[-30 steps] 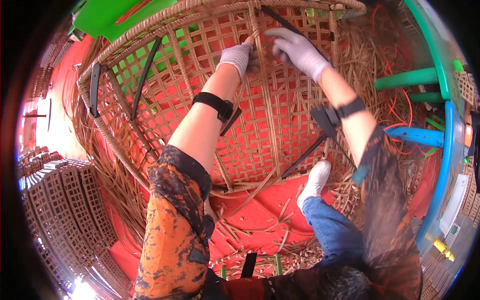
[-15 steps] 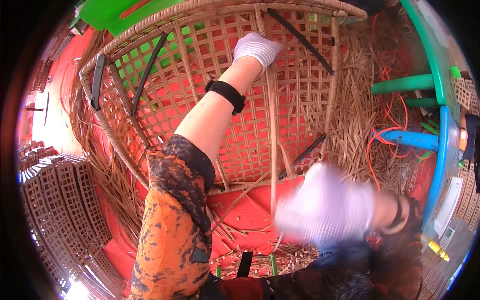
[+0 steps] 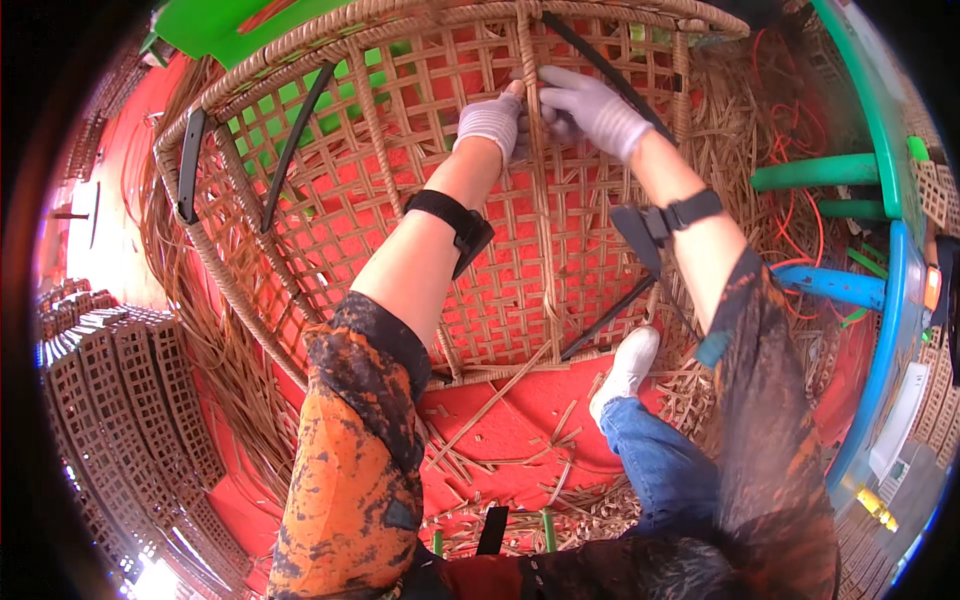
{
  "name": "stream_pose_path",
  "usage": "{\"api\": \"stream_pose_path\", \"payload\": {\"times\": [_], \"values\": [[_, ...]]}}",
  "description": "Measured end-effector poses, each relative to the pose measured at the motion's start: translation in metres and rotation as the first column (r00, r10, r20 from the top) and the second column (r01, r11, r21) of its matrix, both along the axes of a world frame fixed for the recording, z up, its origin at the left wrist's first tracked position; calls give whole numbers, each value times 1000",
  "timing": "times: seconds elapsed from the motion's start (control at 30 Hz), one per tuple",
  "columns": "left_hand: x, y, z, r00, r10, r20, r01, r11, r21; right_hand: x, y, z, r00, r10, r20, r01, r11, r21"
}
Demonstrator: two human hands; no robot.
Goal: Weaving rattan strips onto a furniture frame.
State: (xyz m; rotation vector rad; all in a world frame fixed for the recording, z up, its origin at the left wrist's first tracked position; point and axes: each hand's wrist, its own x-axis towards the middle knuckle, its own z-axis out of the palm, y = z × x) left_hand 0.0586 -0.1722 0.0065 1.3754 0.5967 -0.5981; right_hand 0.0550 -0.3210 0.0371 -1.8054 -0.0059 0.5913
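A large woven wicker frame (image 3: 385,165) in brown strips, with a cord-wrapped rim, leans in front of me. Down its middle runs a rib (image 3: 527,45) wrapped with strip at the top, with loose flat strips (image 3: 549,270) lying along its lower part. My left hand (image 3: 492,120), in a white ribbed glove, closes at the rib's left side, thumb up. From the right, my gloved right hand (image 3: 595,105) meets the rib with bent fingers. Its fingertips are partly hidden behind the rib, so what they pinch does not show.
Cut strips (image 3: 720,130) heap up on the right, and a long bundle of strips (image 3: 205,330) lies left. Stacked woven panels (image 3: 125,400) stand at lower left. Green (image 3: 815,173) and blue stool legs (image 3: 830,284) jut in at right. A green chair (image 3: 230,35) is behind the frame.
My right hand has gone from low right, blurred, up to the rib beside my left hand. My left hand has turned slightly at the rib. My shoe and jeans now show.
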Motion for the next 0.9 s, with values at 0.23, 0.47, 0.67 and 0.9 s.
{"api": "stream_pose_path", "payload": {"times": [0.23, 0.47, 0.67, 0.9], "values": [[24, 22, -41, 998, -28, 52, 10, 945, 327, -10, 42, -4, 957, -227, 181, 241, 969, -61], [3, -5, -18, 998, 64, -14, -64, 998, 19, 28, 17, -13, 935, -279, 220, 280, 960, 26], [1, 9, 8, 995, -96, -14, 95, 995, -7, 15, 6, -4, 994, 92, -52, -80, 977, 200], [17, -5, -8, 918, -387, 83, 373, 916, 146, 10, -11, 40, 929, 274, 248, -56, 769, -637]]}}
